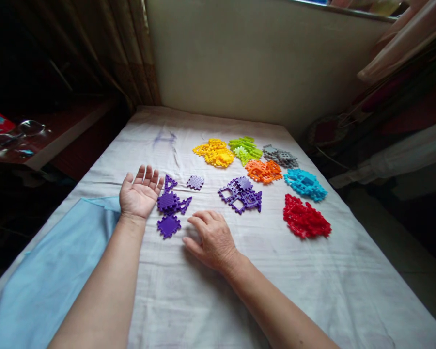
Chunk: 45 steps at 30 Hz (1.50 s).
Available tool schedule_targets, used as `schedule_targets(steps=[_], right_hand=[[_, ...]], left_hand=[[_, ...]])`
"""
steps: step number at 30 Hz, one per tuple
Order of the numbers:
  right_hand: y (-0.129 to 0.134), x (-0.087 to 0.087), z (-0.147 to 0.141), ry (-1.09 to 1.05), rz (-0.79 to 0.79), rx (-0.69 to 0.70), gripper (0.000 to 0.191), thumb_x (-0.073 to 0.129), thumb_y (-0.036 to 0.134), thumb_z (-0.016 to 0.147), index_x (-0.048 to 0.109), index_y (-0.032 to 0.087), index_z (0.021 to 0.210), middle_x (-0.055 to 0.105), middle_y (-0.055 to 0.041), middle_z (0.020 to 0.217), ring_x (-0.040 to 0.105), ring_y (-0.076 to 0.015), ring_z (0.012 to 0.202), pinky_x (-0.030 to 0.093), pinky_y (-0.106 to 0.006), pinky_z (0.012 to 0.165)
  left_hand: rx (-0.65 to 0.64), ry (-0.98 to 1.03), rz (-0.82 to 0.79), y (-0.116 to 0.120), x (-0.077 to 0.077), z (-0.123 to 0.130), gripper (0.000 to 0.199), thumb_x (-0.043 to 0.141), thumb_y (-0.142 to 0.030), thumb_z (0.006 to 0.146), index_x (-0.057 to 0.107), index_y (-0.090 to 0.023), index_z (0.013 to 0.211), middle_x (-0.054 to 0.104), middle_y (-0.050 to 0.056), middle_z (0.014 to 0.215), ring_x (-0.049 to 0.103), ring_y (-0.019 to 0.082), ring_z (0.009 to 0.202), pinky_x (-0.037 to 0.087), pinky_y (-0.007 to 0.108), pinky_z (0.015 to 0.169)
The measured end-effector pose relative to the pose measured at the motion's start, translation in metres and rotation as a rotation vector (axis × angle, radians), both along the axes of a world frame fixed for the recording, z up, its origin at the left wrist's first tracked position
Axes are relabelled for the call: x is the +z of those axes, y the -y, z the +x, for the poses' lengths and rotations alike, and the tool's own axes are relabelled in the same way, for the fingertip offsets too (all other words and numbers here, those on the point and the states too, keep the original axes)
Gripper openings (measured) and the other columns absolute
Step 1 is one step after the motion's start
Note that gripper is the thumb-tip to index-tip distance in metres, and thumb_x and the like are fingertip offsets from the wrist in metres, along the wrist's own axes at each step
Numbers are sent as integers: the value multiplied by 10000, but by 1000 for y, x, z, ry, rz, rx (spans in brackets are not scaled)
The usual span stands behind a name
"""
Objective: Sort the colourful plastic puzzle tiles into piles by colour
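Note:
My left hand (140, 194) rests palm up at the left with its fingers apart and nothing in it. Just right of it lie dark purple interlocking pieces (168, 202), some stacked, and a dark purple square (169, 226) nearer me. My right hand (213, 238) is palm down over the cloth, fingers spread and holding nothing visible, right of that square. Beyond it sits a lighter purple square (195, 182). A pile of purple squares, open frames and a triangle (241, 194) lies farther right, past my right hand's knuckles.
Piles of yellow (215, 153), green (244, 149), orange (263, 171), grey (280, 156), blue (305, 184) and red pieces (306, 217) lie behind and to the right. A light blue cloth (69, 261) covers the left edge of the white-sheeted surface (189, 300). A wall stands behind.

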State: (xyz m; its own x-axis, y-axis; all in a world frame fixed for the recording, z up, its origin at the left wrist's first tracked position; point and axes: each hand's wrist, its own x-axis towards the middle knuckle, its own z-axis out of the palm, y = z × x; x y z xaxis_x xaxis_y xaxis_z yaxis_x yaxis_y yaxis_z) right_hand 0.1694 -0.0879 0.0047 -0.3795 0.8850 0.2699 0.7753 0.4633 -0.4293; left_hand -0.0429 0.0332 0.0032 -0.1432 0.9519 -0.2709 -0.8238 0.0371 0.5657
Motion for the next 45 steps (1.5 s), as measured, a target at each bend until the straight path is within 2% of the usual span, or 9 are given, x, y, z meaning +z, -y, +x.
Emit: schedule_targets(steps=[4,8,15,26,32,34,37,41,45], right_hand=[[0,-4,-26,10,-19,-19,438,706,494,799,635,200,1117,656,-93,1137,548,-259,1044,428,-400,904],[-1,-9,-39,23,-8,-74,424,706,518,785,633,197,1051,644,-92,1086,539,-260,1002,421,-393,869],[-4,-8,-43,54,9,-88,286,644,457,842,621,204,973,642,-74,998,531,-249,961,400,-382,828],[-4,-12,-39,47,47,-61,181,661,379,842,609,216,900,646,-60,960,529,-228,933,384,-365,811],[2,-10,-14,-32,95,-82,211,671,387,837,629,210,943,659,-51,956,550,-216,929,388,-354,849],[0,-10,3,-50,150,-155,216,673,385,837,637,209,958,667,-57,981,554,-218,938,383,-352,867],[-12,-13,36,-31,233,-350,229,651,379,863,652,209,1017,675,-72,1024,555,-231,972,367,-356,885],[-29,-19,76,51,278,-591,242,614,376,890,675,206,1050,682,-86,1012,551,-247,956,350,-360,831],[-33,-23,84,109,252,-627,234,610,384,891,695,211,1025,687,-80,982,540,-244,928,329,-359,815]], left_hand=[[-9,4,9,0,-1,-1,248,538,-425,901,665,-216,940,755,41,980,710,192,968,559,418,922],[-8,26,4,0,-1,0,266,508,-423,917,666,-210,944,756,43,972,713,189,955,563,412,913],[3,46,2,0,1,1,267,492,-407,924,670,-209,944,759,49,971,716,200,952,571,432,906],[11,52,-14,1,4,3,315,436,-421,945,665,-204,935,762,32,939,723,187,921,578,411,889],[14,52,-25,0,3,3,330,424,-427,952,662,-199,940,762,29,932,724,187,921,583,403,876],[16,54,-22,0,3,3,331,423,-425,953,663,-198,948,762,31,940,723,189,932,582,404,880],[21,58,-21,0,3,3,333,414,-416,956,666,-198,954,762,38,953,721,190,941,579,408,888],[26,47,-28,0,4,3,330,410,-410,956,665,-201,942,760,39,950,722,186,930,580,401,889],[28,43,-39,1,6,4,339,402,-412,957,666,-201,943,760,42,937,723,188,922,585,399,875]])
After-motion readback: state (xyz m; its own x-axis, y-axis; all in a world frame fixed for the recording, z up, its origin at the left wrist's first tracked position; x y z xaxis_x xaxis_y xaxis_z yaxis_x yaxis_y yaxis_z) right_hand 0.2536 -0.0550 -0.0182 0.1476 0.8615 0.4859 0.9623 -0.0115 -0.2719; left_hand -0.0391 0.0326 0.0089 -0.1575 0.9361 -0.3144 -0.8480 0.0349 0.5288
